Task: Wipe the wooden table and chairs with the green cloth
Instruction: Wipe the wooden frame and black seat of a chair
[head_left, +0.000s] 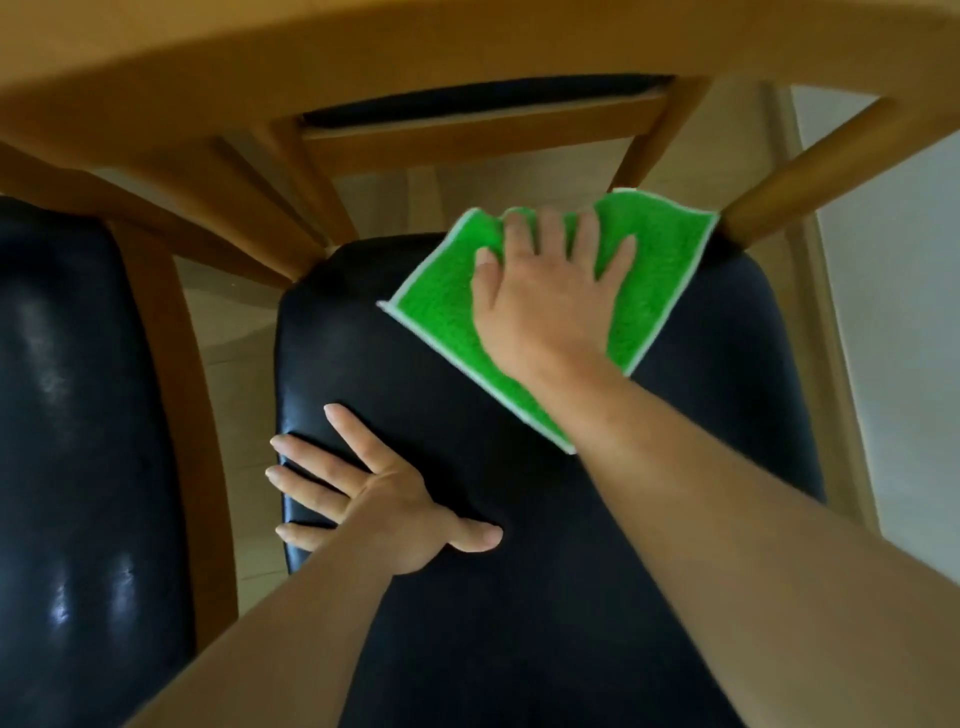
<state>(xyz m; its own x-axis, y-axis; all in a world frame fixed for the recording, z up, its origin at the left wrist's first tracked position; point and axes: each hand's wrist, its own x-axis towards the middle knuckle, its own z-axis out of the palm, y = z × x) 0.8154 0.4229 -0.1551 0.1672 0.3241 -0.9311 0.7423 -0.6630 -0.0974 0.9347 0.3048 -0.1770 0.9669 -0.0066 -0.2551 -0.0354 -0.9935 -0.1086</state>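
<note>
Pressing green cloth (452, 301) flat under right hand (545, 306), fingers spread, at far right corner of black chair seat (519, 571). Cloth's long axis diagonal. Unwiped seat lies nearer me, leftward. Left hand (384, 514) flat, bracing seat's left edge, holding nothing.

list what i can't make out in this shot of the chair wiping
1. Head view: the part of the green cloth under the right hand, and the black seat beneath both, are covered.
2. The wooden table is cut off by the top edge and blurred, so its top surface is not visible.
3. The second black seat is cut off by the left edge.
4. The left hand lies flat on the seat, hiding what is under it.
</note>
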